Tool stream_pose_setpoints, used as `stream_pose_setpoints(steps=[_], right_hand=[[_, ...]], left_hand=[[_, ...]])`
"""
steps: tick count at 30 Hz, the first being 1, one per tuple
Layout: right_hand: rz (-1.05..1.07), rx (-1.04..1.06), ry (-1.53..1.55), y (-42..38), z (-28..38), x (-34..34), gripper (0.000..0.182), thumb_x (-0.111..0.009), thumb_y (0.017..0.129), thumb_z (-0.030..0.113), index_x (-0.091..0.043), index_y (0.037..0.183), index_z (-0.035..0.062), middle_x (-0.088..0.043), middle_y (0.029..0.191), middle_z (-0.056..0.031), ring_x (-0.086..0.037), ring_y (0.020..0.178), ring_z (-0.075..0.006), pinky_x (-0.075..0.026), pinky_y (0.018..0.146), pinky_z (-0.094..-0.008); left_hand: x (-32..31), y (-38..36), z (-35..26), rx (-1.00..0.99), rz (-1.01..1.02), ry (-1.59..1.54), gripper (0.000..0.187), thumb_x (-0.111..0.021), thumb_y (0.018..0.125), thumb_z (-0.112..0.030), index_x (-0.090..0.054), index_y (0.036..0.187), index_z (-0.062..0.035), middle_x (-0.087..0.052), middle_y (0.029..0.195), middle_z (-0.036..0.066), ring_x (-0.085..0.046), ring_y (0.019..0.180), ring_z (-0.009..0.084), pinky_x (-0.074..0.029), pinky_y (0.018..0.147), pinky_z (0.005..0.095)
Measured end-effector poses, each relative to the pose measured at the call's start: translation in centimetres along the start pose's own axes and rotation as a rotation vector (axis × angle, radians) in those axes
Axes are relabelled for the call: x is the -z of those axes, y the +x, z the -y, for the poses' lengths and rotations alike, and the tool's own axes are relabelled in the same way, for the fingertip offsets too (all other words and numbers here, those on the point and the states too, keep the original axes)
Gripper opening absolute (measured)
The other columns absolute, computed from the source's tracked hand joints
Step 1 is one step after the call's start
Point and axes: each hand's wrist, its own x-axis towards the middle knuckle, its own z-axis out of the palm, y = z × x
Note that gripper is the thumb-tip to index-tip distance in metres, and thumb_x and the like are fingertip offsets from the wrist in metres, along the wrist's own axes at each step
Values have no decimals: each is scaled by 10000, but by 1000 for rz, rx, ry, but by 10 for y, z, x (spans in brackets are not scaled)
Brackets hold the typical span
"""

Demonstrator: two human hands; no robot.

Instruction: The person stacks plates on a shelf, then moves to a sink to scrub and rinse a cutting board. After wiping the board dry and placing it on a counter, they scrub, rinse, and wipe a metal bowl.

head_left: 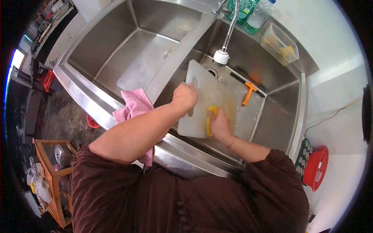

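A pale, smooth plastic cutting board (219, 93), a flat slab with rounded corners and an oblong handle slot, stands tilted in the right-hand basin (278, 112) of a brushed-steel double sink; the left hand (185, 97) is closed around its left edge at the slot, while the right hand (220, 123) pinches a soft yellow sponge (208, 126) against its face; below the white tap head (221, 57), with its ribbed metal hose (232, 29), lies an orange-handled squeegee (249, 93).

The left fingertips are out of sight, so I cannot tell how far they reach through the slot; the right hand is blurred and covers part of the sponge; the board hides part of the drain (212, 71); the green-tinted bottles (256, 17) are cut off at the top; the yellow contents of the clear plastic tub (285, 33) are hard to make out.

A crumpled pink cloth (136, 103) drapes over the sink's front rim; a dark, stained floor (64, 112), a wooden rack (56, 171) and a red plastic basin (316, 167) flank the sink.
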Motion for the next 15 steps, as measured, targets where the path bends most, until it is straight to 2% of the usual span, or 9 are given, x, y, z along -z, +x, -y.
stream_pose_setpoints(steps=[1,2,5,7,9,12,14,15], right_hand=[[80,89,13,-12,22,12,269,-469,867,258,-465,957,4,-567,857,-249,-547,843,-423,-435,662,-466],[161,177,27,-19,32,17,281,-485,862,263,-451,965,3,-566,859,-256,-547,832,-432,-429,662,-473],[75,174,-100,-4,-22,1,307,-476,846,247,-442,1012,-9,-561,829,-244,-547,803,-438,-434,705,-479],[133,-27,-147,9,-67,10,332,-493,820,248,-429,1011,-16,-571,829,-242,-558,807,-435,-444,709,-472],[107,-365,-97,19,-131,-1,336,-508,801,239,-440,1001,-22,-576,856,-255,-567,838,-420,-452,718,-463],[51,-385,-168,23,-139,-17,320,-498,811,221,-451,1013,-22,-582,879,-255,-571,855,-410,-454,728,-458],[64,-241,-59,10,-82,-5,283,-491,824,202,-457,997,-20,-578,864,-259,-569,840,-410,-450,714,-462],[38,-59,13,3,-64,-8,269,-492,832,207,-450,987,-10,-576,853,-252,-568,815,-417,-445,687,-466]], left_hand=[[0,3,1,10,8,33,397,-380,908,-304,-475,1059,50,-574,910,241,-612,673,328,-483,534,397],[5,-1,-4,3,7,39,397,-380,908,-304,-475,1059,50,-574,910,241,-612,673,328,-483,534,397],[14,-12,-14,88,111,-4,392,-376,908,-309,-477,1067,35,-573,907,230,-606,645,308,-483,536,389],[11,-18,-17,14,8,30,377,-372,909,-274,-513,975,69,-591,837,233,-615,603,306,-490,525,411],[7,-18,-15,32,13,-26,377,-372,909,-275,-511,978,69,-593,830,233,-616,612,315,-492,536,413],[7,-13,-11,29,4,-30,378,-372,908,-278,-507,985,68,-596,824,234,-617,625,328,-496,554,418],[7,-8,-10,-8,-1,22,378,-372,907,-278,-505,988,67,-596,825,235,-617,627,331,-497,561,420],[5,-8,-7,-38,-24,48,378,-373,906,-278,-509,984,66,-598,824,238,-617,630,337,-497,573,422]])
